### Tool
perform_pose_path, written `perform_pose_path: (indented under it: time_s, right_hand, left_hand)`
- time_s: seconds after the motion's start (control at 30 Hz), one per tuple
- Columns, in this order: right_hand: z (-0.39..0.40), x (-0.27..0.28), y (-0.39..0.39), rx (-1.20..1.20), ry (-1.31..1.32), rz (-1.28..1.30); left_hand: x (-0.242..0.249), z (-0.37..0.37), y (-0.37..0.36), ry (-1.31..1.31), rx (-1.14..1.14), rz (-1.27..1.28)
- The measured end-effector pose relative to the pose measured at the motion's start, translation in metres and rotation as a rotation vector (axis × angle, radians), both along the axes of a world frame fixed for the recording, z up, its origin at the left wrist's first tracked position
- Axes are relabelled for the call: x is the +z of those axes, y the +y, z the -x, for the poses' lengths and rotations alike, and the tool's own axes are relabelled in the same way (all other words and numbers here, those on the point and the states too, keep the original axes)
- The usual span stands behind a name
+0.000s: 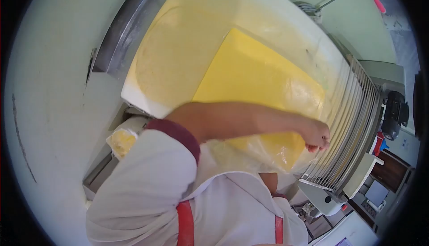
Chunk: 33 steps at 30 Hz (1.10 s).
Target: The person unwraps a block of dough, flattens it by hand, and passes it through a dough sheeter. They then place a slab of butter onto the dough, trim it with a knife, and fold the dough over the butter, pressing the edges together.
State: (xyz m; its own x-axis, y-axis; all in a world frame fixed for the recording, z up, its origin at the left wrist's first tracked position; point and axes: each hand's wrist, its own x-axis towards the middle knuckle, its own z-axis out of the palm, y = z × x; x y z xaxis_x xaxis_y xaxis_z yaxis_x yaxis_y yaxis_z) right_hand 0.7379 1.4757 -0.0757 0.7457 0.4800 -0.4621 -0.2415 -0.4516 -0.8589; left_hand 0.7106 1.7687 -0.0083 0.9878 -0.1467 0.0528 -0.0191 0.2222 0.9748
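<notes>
A smooth, flat yellow sheet, dough by its look (254,71), lies on the pale belt (178,36). Clear plastic film (282,156) wrinkles over its near right part. My left arm crosses above the sheet, hiding its middle. At the sheet's right end, my left hand (317,137) is closed, fingers curled down beside the film and the wire guard; what it grips is hidden. Of my right arm, only a short piece shows by the maroon cuff below my chest; the right hand is out of sight.
A metal wire guard (344,125) borders the belt on the right, with a black motor (394,114) beyond. A metal tray (127,27) edges the far left. A plastic-wrapped yellow roll (123,142) sits beside my left sleeve. A coiled cable (307,8) lies by the wall.
</notes>
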Motion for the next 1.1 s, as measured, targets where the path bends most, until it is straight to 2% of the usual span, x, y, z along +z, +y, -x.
perform_pose_path:
  time_s: [0.07, 0.1, 0.13, 0.17, 0.2, 0.23, 0.27, 0.37, 0.47, 0.77, 0.83, 0.87, 0.9, 0.93, 0.97, 1.1]
  right_hand:
    - [0.001, -0.003, 0.001, 0.014, 0.019, -0.011]
    - [0.0, -0.003, -0.005, 0.006, 0.028, -0.007]
    - [0.0, -0.005, -0.007, 0.009, 0.037, -0.004]
    - [0.0, -0.005, -0.007, 0.008, 0.046, -0.003]
    - [0.0, -0.009, -0.007, -0.005, 0.058, -0.002]
    - [-0.002, -0.01, -0.005, 0.011, 0.066, -0.017]
    - [-0.003, -0.012, -0.003, 0.02, 0.078, -0.026]
    - [-0.002, -0.019, 0.005, 0.037, 0.12, -0.035]
    - [-0.002, -0.023, 0.015, 0.053, 0.149, -0.043]
    - [0.018, -0.049, 0.039, 0.087, 0.314, -0.129]
    - [0.037, -0.07, 0.06, 0.068, 0.409, -0.177]
    - [0.047, -0.082, 0.074, 0.048, 0.465, -0.208]
    - [0.057, -0.098, 0.099, 0.039, 0.546, -0.25]
    - [0.059, -0.106, 0.11, 0.01, 0.577, -0.286]
    - [0.06, -0.115, 0.123, -0.015, 0.624, -0.327]
    - [0.066, -0.128, 0.165, -0.07, 0.757, -0.452]
  left_hand:
    - [-0.027, 0.018, 0.035, -0.324, 0.277, -0.426]
    - [-0.018, 0.06, 0.066, -0.071, 0.282, -0.445]
    - [-0.056, 0.081, 0.083, -0.076, 0.625, -0.627]
    - [-0.076, 0.11, 0.113, -0.046, 0.741, -0.908]
    - [-0.083, 0.143, 0.126, 0.128, 0.804, -1.187]
    - [-0.092, 0.171, 0.123, 0.251, 0.877, -1.315]
    - [-0.097, 0.187, 0.12, 0.339, 0.81, -1.335]
    - [-0.115, 0.199, 0.102, 0.398, 0.92, -1.361]
    - [-0.124, 0.196, 0.111, 0.389, 1.004, -1.442]
    - [-0.151, 0.17, 0.158, 0.361, 1.139, -1.461]
    - [-0.139, 0.184, 0.144, 0.499, 1.045, -1.347]
    - [-0.136, 0.193, 0.116, 0.469, 1.049, -1.309]
    - [-0.141, 0.204, 0.091, 0.232, 1.088, -1.478]
    - [-0.131, 0.217, 0.065, 0.204, 0.989, -1.444]
    - [-0.111, 0.22, 0.038, 0.385, 0.886, -1.516]
    - [-0.091, 0.22, 0.018, 0.428, 0.8, -1.548]
